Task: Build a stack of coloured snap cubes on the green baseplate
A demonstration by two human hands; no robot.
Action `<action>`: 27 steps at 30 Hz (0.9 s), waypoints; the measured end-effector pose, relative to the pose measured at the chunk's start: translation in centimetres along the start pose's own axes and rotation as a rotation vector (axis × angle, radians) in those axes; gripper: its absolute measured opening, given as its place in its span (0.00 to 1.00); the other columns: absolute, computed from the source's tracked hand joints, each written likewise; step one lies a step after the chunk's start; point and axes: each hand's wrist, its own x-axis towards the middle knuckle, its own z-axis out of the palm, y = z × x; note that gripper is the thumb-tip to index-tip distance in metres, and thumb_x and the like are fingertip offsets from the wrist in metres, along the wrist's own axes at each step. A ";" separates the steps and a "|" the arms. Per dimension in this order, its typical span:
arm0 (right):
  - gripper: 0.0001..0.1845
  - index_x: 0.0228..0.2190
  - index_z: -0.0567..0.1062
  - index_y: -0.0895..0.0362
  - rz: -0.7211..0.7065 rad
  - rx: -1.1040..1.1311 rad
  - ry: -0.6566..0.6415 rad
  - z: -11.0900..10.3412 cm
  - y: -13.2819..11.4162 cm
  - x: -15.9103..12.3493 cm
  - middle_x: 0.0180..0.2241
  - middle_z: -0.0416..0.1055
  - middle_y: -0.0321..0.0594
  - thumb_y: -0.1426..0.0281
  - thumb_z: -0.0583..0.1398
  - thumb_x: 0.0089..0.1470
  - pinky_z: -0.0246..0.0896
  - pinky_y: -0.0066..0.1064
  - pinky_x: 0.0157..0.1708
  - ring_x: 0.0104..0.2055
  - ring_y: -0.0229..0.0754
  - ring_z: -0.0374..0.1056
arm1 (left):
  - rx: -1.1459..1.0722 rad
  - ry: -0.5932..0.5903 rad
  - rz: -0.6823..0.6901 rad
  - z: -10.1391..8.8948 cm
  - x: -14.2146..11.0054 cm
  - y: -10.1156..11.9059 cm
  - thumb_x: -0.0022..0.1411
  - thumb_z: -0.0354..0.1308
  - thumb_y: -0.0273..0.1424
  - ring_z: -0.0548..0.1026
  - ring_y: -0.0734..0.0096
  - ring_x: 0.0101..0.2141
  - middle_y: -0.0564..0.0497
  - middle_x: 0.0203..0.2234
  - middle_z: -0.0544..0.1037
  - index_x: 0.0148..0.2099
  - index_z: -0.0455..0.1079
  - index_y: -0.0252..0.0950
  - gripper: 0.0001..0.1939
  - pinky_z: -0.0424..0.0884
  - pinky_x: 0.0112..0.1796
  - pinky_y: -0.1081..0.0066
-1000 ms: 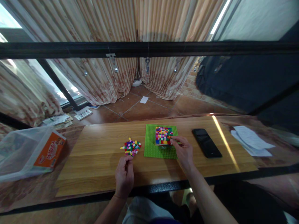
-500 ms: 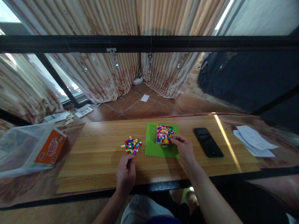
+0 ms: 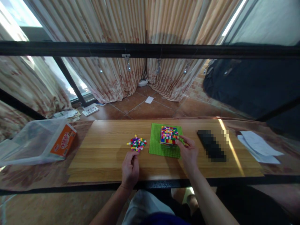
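Note:
A green studded baseplate [image 3: 154,148] lies on the wooden tabletop. On it stands a square block of small toy bricks [image 3: 169,135], its top a patchwork of many colours. My right hand [image 3: 189,153] is at the block's right side, index finger along the edge and thumb by the near corner; whether a loose brick is between them is hidden. To the left is a heap of loose toy bricks [image 3: 138,143]. My left hand [image 3: 130,168] rests at the heap's near edge, fingers curled and thumb against them; anything inside them is too small to make out.
A dark phone [image 3: 211,145], partly pixelated, lies right of the baseplate. Farther right are white papers [image 3: 260,145]. A clear plastic box [image 3: 35,143] with an orange label stands at the left. A dark bar [image 3: 150,50] crosses the view before striped curtains.
The whole view has shifted, so the table appears slightly farther right. My right fingers have spread a little along the block's right edge. My left hand stays by the loose bricks.

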 end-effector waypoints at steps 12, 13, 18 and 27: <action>0.10 0.36 0.78 0.50 -0.438 -0.418 -0.695 7.3 -4.4 -6.6 0.36 0.73 0.39 0.72 0.57 0.56 0.61 0.32 0.42 0.41 0.41 0.66 | -0.023 0.014 -0.054 0.0 -0.1 0.3 0.63 0.49 0.28 0.72 0.69 0.34 0.50 0.31 0.74 0.38 0.69 0.37 0.07 0.70 0.39 0.68; 0.09 0.35 0.77 0.50 -0.452 -0.462 -0.701 7.8 -4.3 -6.7 0.37 0.73 0.39 0.72 0.57 0.57 0.61 0.32 0.42 0.42 0.42 0.65 | -0.019 0.011 -0.054 0.0 -0.1 0.3 0.63 0.49 0.28 0.73 0.69 0.34 0.50 0.31 0.74 0.38 0.69 0.37 0.07 0.70 0.39 0.68; 0.09 0.34 0.76 0.52 -0.532 -0.604 -0.705 8.5 -4.3 -6.6 0.35 0.71 0.40 0.70 0.55 0.60 0.58 0.32 0.42 0.40 0.43 0.63 | -0.009 0.005 -0.039 0.0 -0.1 0.2 0.63 0.49 0.28 0.73 0.69 0.35 0.50 0.32 0.74 0.37 0.69 0.37 0.07 0.70 0.39 0.69; 0.09 0.35 0.75 0.53 -0.590 -0.709 -0.769 8.9 -4.5 -6.3 0.37 0.71 0.41 0.67 0.55 0.60 0.58 0.34 0.42 0.42 0.44 0.64 | 0.016 -0.020 -0.021 0.0 -0.1 -0.1 0.63 0.49 0.27 0.73 0.68 0.35 0.50 0.32 0.74 0.37 0.69 0.37 0.07 0.70 0.38 0.68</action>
